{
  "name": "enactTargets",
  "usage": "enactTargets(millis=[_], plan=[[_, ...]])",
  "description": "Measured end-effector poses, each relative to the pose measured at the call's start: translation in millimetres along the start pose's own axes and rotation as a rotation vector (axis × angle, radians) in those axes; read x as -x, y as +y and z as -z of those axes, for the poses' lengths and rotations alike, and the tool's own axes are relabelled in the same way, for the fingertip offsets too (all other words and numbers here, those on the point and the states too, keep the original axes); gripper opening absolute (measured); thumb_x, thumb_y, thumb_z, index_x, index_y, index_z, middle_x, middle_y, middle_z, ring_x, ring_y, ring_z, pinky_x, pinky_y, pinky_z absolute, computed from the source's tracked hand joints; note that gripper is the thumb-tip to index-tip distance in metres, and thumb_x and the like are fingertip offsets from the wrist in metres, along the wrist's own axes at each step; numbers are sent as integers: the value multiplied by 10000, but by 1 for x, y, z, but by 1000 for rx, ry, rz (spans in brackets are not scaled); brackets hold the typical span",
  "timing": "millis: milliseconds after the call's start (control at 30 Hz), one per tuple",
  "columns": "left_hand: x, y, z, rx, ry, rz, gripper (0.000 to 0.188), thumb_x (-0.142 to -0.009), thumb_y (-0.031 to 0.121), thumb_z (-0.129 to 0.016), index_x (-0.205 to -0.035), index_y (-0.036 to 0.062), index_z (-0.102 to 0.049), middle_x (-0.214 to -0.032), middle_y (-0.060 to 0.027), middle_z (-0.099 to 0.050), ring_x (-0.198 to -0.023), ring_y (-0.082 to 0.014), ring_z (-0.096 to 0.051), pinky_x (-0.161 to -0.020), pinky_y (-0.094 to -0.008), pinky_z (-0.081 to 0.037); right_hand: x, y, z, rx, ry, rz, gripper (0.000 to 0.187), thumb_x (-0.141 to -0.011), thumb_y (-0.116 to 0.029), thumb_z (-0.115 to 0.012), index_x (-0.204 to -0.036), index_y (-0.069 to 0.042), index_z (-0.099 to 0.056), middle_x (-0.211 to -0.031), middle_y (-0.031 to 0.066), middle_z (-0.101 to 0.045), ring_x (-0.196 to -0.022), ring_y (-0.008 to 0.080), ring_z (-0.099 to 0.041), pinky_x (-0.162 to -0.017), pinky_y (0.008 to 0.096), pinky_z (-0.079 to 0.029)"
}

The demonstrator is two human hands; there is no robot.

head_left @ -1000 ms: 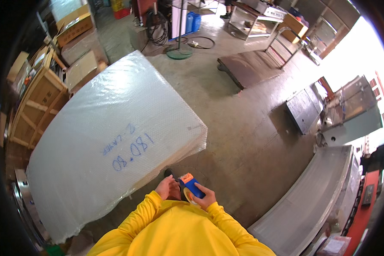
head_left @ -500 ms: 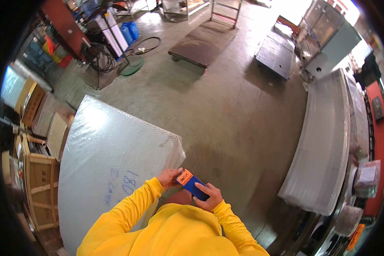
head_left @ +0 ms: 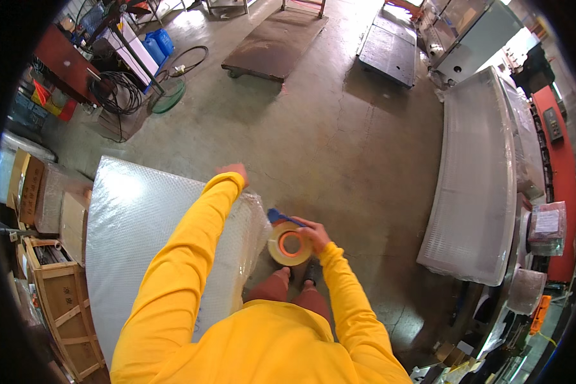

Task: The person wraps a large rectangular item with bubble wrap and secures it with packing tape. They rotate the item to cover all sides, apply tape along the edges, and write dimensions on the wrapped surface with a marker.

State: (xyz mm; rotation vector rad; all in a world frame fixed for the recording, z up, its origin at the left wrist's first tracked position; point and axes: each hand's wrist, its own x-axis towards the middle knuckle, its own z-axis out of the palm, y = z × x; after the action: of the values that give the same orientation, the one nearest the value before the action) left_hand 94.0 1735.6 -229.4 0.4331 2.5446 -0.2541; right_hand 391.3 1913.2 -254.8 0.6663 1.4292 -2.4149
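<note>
"Holding which object is the right hand (head_left: pixel 315 235)?"

"It is gripping a blue tape dispenser (head_left: pixel 276 216), with fingers and thumb wrapping narrowly around it. The dispenser is carrying a broad roll of tape (head_left: pixel 277 251) on an orange core, and both are hanging above the concrete floor (head_left: pixel 352 179), just beside the right edge of a bubble-wrapped panel (head_left: pixel 141 211), near its far right corner."

"And where is the left hand (head_left: pixel 235 171) lying?"

"It is showing at the panel's far edge, near that same corner, with its yellow sleeve (head_left: pixel 176 275) crossing above the wrapped surface. The fingers are partly hiding from view, so one cannot tell whether they are forming a wide or narrow grip, holding anything, or touching the wrap."

"Which objects are surrounding them?"

"A wooden crate (head_left: pixel 67 301) is standing near the panel's left edge, and a brown platform cart (head_left: pixel 275 45) is resting on the floor well beyond the far edge."
</note>
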Motion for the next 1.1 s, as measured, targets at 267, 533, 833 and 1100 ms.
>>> enactTargets(millis=[267, 533, 833, 1100], plan=[[65, -19, 2, 355, 126, -575, 427, -872, 423, -657, -1265, 261, -695, -1466, -109, -542, -1368, -308, -496, -1182, -486, -327, 12, 58, -47, 0, -9, 125, 602, -844, -164, -673, -1412, 5, -569, -1225, 76, -657, -1081, 149, -600, -980, 284, -460], [146, -8, -45, 34, 334, -659, 285, -906, 411, -592, -1038, 209, -743, -1510, -86, -465, -1513, -379, -229, -1215, -633, -85, 75, 135, -68, -60, 39, 143, 638, -853, -200, -713, -1430, 14, -544, -1293, 80, -630, -1117, 156, -585, -1015, 285, -436], [298, -29, -138, -795, 33, -777, 428, -930, 447, -483, -1020, 174, -801, -1342, -67, -621, -1509, -352, -247, -1224, -641, -28, 194, 248, -120, 159, -234, 58, 549, -886, -145, -700, -1396, 19, -578, -1260, 100, -644, -1151, 167, -577, -1059, 302, -412], [382, -53, -208, -715, 79, -772, 490, -915, 426, -434, -945, 115, -812, -1179, -55, -708, -1459, -324, -337, -1231, -630, -13, 268, 321, -163, -465, -185, 23, 590, -865, -125, -677, -1425, 10, -551, -1240, 90, -647, -1082, 143, -609, -976, 289, -487]])
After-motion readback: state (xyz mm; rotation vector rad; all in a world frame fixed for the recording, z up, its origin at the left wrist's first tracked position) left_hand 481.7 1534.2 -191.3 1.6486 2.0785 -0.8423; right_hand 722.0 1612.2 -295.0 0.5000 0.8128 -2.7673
